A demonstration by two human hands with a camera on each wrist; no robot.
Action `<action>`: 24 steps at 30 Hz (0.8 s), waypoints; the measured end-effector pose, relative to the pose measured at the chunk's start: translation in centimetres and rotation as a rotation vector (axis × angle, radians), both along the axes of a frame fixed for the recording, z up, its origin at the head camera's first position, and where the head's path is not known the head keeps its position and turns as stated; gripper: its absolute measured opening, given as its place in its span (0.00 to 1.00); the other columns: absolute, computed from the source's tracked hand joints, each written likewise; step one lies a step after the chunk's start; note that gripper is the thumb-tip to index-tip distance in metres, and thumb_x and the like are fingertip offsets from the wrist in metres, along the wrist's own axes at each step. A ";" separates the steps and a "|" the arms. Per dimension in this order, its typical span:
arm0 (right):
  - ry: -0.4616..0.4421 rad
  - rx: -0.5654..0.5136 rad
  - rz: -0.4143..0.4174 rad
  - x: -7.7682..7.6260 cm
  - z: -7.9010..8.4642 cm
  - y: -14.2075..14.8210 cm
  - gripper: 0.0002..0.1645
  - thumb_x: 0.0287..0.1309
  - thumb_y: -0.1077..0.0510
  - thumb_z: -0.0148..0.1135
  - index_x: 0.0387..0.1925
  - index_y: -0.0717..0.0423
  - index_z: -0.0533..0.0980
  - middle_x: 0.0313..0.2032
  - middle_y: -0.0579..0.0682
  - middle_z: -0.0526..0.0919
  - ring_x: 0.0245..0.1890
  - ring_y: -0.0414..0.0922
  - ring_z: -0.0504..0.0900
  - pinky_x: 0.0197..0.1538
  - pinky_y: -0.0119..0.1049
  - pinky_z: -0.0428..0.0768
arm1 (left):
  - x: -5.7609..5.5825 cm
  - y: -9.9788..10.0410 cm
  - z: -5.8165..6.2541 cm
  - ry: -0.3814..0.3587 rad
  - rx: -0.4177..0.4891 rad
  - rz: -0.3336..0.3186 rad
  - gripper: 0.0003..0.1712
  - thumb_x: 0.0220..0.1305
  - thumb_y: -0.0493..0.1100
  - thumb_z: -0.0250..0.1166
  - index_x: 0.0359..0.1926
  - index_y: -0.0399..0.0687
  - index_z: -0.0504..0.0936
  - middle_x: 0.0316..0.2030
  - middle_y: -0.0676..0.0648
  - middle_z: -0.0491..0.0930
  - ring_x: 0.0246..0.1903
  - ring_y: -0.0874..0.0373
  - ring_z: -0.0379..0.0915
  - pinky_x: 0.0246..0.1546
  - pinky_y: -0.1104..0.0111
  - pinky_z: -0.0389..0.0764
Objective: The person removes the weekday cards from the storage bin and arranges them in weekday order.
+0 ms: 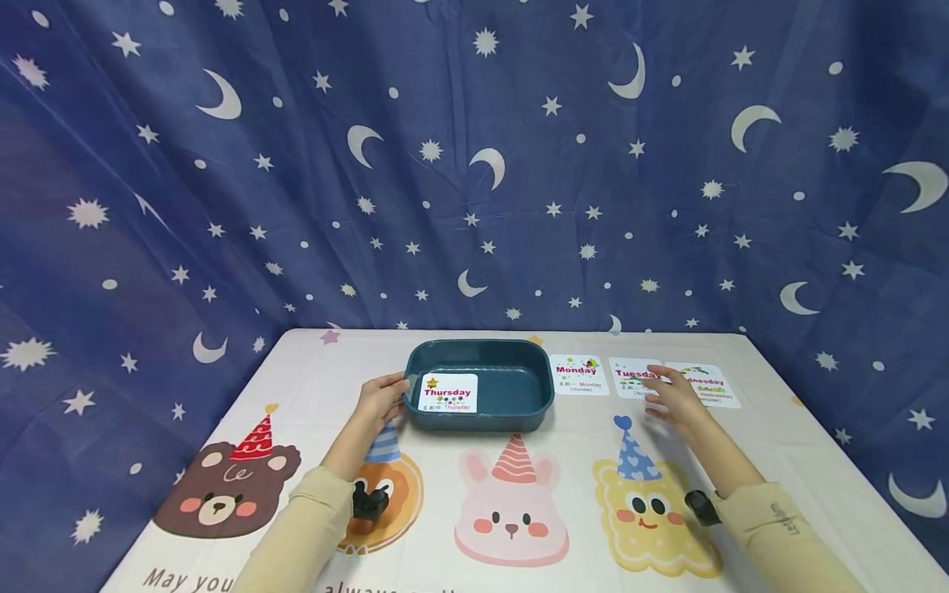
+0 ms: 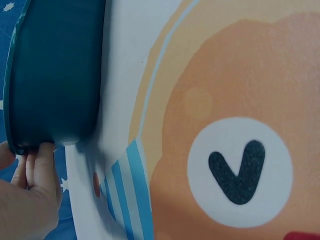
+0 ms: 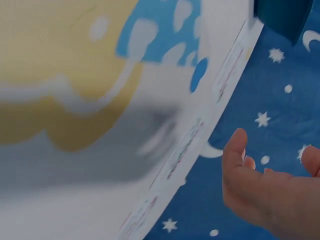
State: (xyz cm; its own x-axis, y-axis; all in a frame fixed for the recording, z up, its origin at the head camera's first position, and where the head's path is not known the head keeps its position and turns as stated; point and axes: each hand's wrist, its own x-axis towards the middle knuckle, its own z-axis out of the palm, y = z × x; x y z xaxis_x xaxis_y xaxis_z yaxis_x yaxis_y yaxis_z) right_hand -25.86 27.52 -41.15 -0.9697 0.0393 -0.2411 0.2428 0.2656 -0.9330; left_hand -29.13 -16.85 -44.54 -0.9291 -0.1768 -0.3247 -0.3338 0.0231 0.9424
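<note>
My left hand holds the left end of a dark teal plastic basin, with the thumb at the rim and the fingers against the outer wall in the left wrist view. Inside the basin, toward its left, lies a white Thursday card. My right hand hovers over the table with loosely bent fingers and nothing between them. In the head view it overlaps the Tuesday card and the Wednesday card. The Monday card lies beside the basin's right end.
A white tablecloth printed with party-hat animal and biscuit faces covers the table. Behind and at both sides hangs a blue curtain with moons and stars. The row of cards lies toward the table's far edge.
</note>
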 end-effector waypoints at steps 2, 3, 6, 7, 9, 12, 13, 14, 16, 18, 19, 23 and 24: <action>0.002 0.000 0.017 0.2 0.2 -0.6 0.37 0.70 0.52 0.41 0.71 0.65 0.43 0.68 0.68 0.50 0.52 0.51 0.70 0.49 0.34 0.79 | -0.1 0.1 0.1 0.002 0.003 0.001 0.25 0.68 0.37 0.54 0.64 0.35 0.66 0.61 0.32 0.69 0.54 0.49 0.71 0.58 0.57 0.73; 0.005 -0.004 0.019 0.3 0.3 -0.9 0.36 0.70 0.52 0.42 0.71 0.65 0.44 0.67 0.68 0.51 0.50 0.48 0.71 0.49 0.34 0.78 | -0.1 0.1 0.1 0.004 0.006 0.001 0.25 0.68 0.37 0.54 0.64 0.35 0.66 0.61 0.32 0.69 0.54 0.49 0.70 0.58 0.57 0.73; 0.018 -0.014 0.030 0.6 0.5 -1.8 0.34 0.70 0.53 0.42 0.70 0.65 0.47 0.62 0.65 0.57 0.42 0.40 0.72 0.48 0.32 0.78 | -0.3 0.2 0.2 0.007 0.004 0.005 0.25 0.67 0.36 0.54 0.64 0.35 0.67 0.61 0.33 0.69 0.55 0.47 0.70 0.57 0.58 0.75; 0.024 -0.019 0.035 0.7 0.5 -2.2 0.33 0.70 0.54 0.43 0.69 0.65 0.49 0.60 0.62 0.60 0.40 0.37 0.73 0.47 0.32 0.78 | -0.3 0.2 0.2 0.007 0.004 0.003 0.25 0.67 0.36 0.54 0.64 0.35 0.67 0.60 0.33 0.69 0.56 0.47 0.70 0.57 0.58 0.75; 0.039 -0.031 0.059 0.8 0.6 -2.9 0.31 0.70 0.55 0.42 0.68 0.66 0.50 0.57 0.58 0.63 0.38 0.35 0.73 0.47 0.32 0.78 | -0.3 0.3 0.2 0.009 0.003 0.000 0.25 0.68 0.36 0.54 0.64 0.35 0.67 0.60 0.33 0.69 0.56 0.46 0.69 0.57 0.58 0.75; 0.060 -0.064 0.087 0.8 0.7 -4.1 0.30 0.71 0.56 0.43 0.67 0.66 0.53 0.52 0.53 0.69 0.36 0.33 0.74 0.47 0.32 0.79 | -0.1 0.3 0.3 0.005 0.010 -0.002 0.25 0.68 0.36 0.54 0.64 0.35 0.66 0.61 0.32 0.68 0.58 0.45 0.68 0.59 0.56 0.72; 0.065 -0.080 0.092 0.8 0.8 -4.6 0.30 0.71 0.56 0.43 0.67 0.66 0.53 0.51 0.51 0.70 0.36 0.32 0.75 0.47 0.32 0.79 | -0.1 0.3 0.3 0.004 0.012 -0.004 0.25 0.68 0.36 0.54 0.64 0.35 0.66 0.61 0.32 0.68 0.59 0.45 0.67 0.60 0.55 0.71; 0.070 -0.098 0.093 0.8 0.9 -5.1 0.30 0.71 0.55 0.43 0.67 0.66 0.54 0.49 0.48 0.72 0.36 0.32 0.76 0.47 0.32 0.79 | 0.0 0.3 0.4 0.003 0.013 -0.005 0.25 0.68 0.36 0.53 0.64 0.35 0.66 0.62 0.32 0.67 0.59 0.45 0.67 0.60 0.55 0.71; 0.077 -0.133 0.079 0.9 1.1 -5.9 0.29 0.70 0.55 0.45 0.66 0.65 0.56 0.47 0.45 0.75 0.36 0.31 0.77 0.46 0.30 0.80 | 0.1 0.3 0.4 0.002 0.012 -0.003 0.25 0.68 0.36 0.53 0.64 0.35 0.66 0.62 0.32 0.68 0.58 0.45 0.68 0.60 0.55 0.71; 0.086 -0.155 0.068 0.9 1.4 -6.7 0.28 0.70 0.55 0.47 0.65 0.64 0.58 0.44 0.41 0.76 0.36 0.32 0.78 0.46 0.29 0.80 | 0.1 0.3 0.4 0.002 0.010 -0.004 0.25 0.68 0.36 0.53 0.64 0.34 0.66 0.61 0.32 0.68 0.57 0.46 0.69 0.60 0.55 0.71; 0.093 -0.160 0.065 1.0 1.5 -7.1 0.27 0.70 0.56 0.47 0.65 0.65 0.58 0.43 0.41 0.77 0.36 0.32 0.78 0.45 0.28 0.80 | 0.1 0.3 0.4 0.003 0.009 -0.004 0.25 0.68 0.36 0.53 0.64 0.34 0.66 0.61 0.32 0.68 0.57 0.47 0.69 0.60 0.55 0.72; 0.117 -0.175 0.074 1.0 2.0 -8.8 0.25 0.69 0.58 0.48 0.63 0.65 0.61 0.40 0.39 0.77 0.38 0.35 0.78 0.45 0.29 0.79 | 0.1 0.2 0.3 0.001 0.014 -0.003 0.25 0.68 0.36 0.54 0.64 0.34 0.66 0.61 0.32 0.68 0.55 0.48 0.70 0.58 0.56 0.73; 0.118 -0.183 0.080 1.0 2.1 -9.2 0.24 0.69 0.58 0.48 0.62 0.65 0.61 0.40 0.39 0.77 0.38 0.36 0.78 0.45 0.29 0.79 | 0.2 0.2 0.4 0.002 0.015 0.001 0.25 0.68 0.36 0.54 0.64 0.34 0.66 0.61 0.32 0.68 0.55 0.47 0.70 0.58 0.56 0.73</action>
